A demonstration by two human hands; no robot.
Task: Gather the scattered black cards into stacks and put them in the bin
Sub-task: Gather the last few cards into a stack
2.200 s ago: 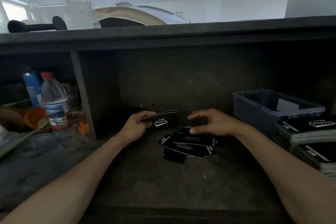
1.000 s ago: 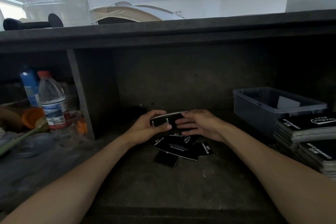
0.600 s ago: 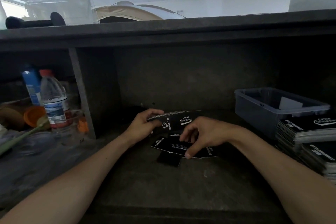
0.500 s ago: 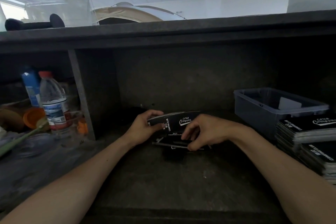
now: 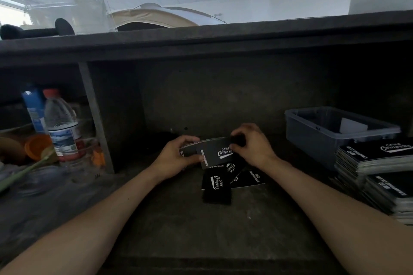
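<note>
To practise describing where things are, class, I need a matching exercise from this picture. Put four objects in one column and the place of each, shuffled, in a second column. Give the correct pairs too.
Things
1. held stack of cards
2. loose cards
3. grey bin
4. water bottle

Places
A. in the left compartment, past the divider
B. lying flat on the shelf floor, in the middle
C. at the right, behind the card piles
D. gripped by the left hand and right hand

Pairs: 1-D, 2-B, 3-C, 4-A
</note>
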